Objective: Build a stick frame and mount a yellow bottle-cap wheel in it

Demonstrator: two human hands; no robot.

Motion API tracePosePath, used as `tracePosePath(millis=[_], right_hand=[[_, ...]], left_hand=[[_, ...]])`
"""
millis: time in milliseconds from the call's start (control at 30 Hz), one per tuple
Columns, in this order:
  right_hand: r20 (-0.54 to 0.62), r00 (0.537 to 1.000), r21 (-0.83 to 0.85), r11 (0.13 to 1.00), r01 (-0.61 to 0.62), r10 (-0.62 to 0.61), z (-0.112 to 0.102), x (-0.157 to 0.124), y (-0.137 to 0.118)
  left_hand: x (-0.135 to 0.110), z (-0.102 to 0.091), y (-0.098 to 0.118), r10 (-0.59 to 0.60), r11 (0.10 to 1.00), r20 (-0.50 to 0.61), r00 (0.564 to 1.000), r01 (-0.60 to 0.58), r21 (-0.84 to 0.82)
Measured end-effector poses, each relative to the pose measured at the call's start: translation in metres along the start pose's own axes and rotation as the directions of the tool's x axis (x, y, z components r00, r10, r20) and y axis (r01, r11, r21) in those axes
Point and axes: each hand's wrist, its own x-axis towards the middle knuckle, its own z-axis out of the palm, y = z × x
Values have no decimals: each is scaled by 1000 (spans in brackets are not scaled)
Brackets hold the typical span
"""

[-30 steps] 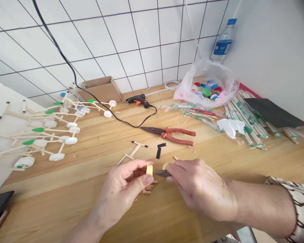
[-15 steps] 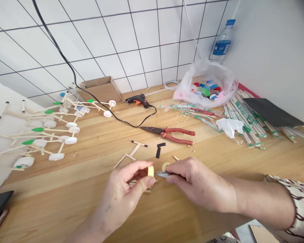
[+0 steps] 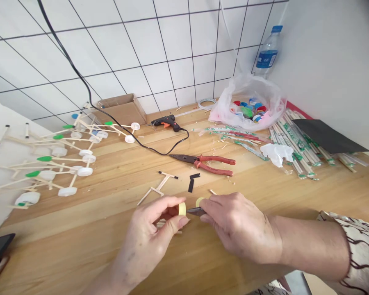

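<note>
My left hand [image 3: 155,229] pinches a pale yellow bottle cap [image 3: 182,209] between thumb and fingertips, its side turned to the right. In my right hand [image 3: 241,227] is a pointed metal blade [image 3: 196,211], its tip close to the cap; whether they touch I cannot tell. My fingers cover the blade's handle. A second yellow cap [image 3: 199,201] shows just behind my right fingertips, partly hidden. Short wooden sticks [image 3: 178,232] lie under my left hand. Beyond it rests a small stick frame [image 3: 161,185] with black-wrapped ends, beside two black strips [image 3: 191,185].
Red-handled pliers [image 3: 215,159] and a black glue gun [image 3: 166,122] with a trailing cord lie farther back. Stick-and-cap models [image 3: 85,172] crowd the left. A plastic bag [image 3: 223,110] of bottle caps, wrapped chopsticks [image 3: 290,141] and a bottle [image 3: 267,57] occupy the right.
The blade in my right hand has turned slightly and its tip sits a little closer to the yellow cap. My left hand keeps its pinch. The whole view has shifted slightly.
</note>
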Motion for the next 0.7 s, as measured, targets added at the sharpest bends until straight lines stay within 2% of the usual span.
tracePosePath(millis=[33,100,167,200,267,333,367,433,500,533,600,633,700], right_hand=[[59,995,120,989,-88,81,-3,2,-1],[183,967,340,911,-233,179,-10,7,-1],[274,946,485,824,-293,174,-13,10,-1],[287,945,512,808,-291,158,-13,10,-1],[223,964,442,867,-232,144,-9,9,0],[71,993,211,971,-109,96,-2,4,0],[-1,1000,68,997,-22,22,2,2,1],[-79,986,-159,978,134,-148,7,-3,1],[-91,976,-209,962,174,-196,9,-5,1],[-77,986,-158,978,137,-150,8,-4,1],[-2,1000,58,998,-24,24,3,-1,0],[62,993,192,975,-113,103,-1,2,-1],[212,960,440,859,-263,185,-8,8,0]], left_hand=[[0,0,1,32,999,-9,999,-32,25],[-1,-1,4,98,993,-29,995,-96,76],[-2,-2,6,147,984,-50,988,-140,108],[-2,-2,7,155,983,-60,986,-148,112],[-1,-1,8,146,985,-68,987,-138,104],[0,0,7,117,990,-58,991,-111,85],[1,1,7,103,992,-51,993,-99,75],[2,2,6,81,995,-43,996,-78,64],[1,3,5,83,994,-49,995,-79,71],[1,3,4,95,993,-54,994,-90,81],[0,3,4,132,986,-65,989,-124,107],[-1,3,3,157,982,-71,985,-148,121],[-2,2,3,206,971,-85,975,-193,143]])
